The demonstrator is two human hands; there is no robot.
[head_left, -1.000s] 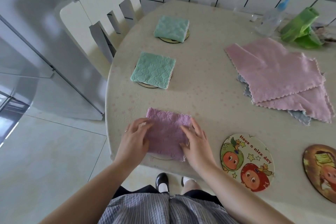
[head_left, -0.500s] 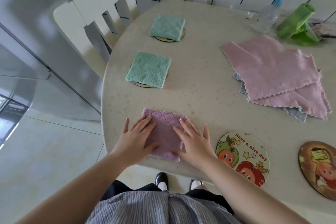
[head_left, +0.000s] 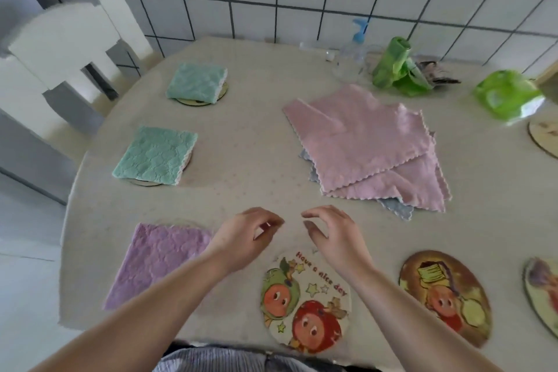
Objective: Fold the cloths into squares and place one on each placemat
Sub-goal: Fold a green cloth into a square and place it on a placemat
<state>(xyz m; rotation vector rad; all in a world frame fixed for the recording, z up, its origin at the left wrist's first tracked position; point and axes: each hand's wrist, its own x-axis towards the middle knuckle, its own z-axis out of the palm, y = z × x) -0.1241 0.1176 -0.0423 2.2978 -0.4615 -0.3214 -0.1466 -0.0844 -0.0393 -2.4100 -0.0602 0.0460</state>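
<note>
A folded purple cloth (head_left: 157, 260) lies at the near left and covers its placemat. Two folded teal cloths (head_left: 155, 155) (head_left: 196, 83) sit on round placemats further back on the left. A pile of unfolded pink cloths (head_left: 368, 142) over a blue one lies at mid-right. My left hand (head_left: 244, 235) and my right hand (head_left: 332, 235) hover above the table with fingers loosely curled, holding nothing. They are just behind a bare cartoon placemat (head_left: 305, 299). Another bare placemat (head_left: 447, 296) lies to its right.
More placemats show at the right edge (head_left: 543, 296) (head_left: 543, 136). A spray bottle (head_left: 353, 54), green plastic bags (head_left: 395, 69) and a green pack (head_left: 507, 93) stand at the back by the tiled wall. A white chair (head_left: 69, 48) stands at the left.
Both hands have lifted off the purple cloth and moved right, toward the middle of the table. The view has swung right, showing more placemats.
</note>
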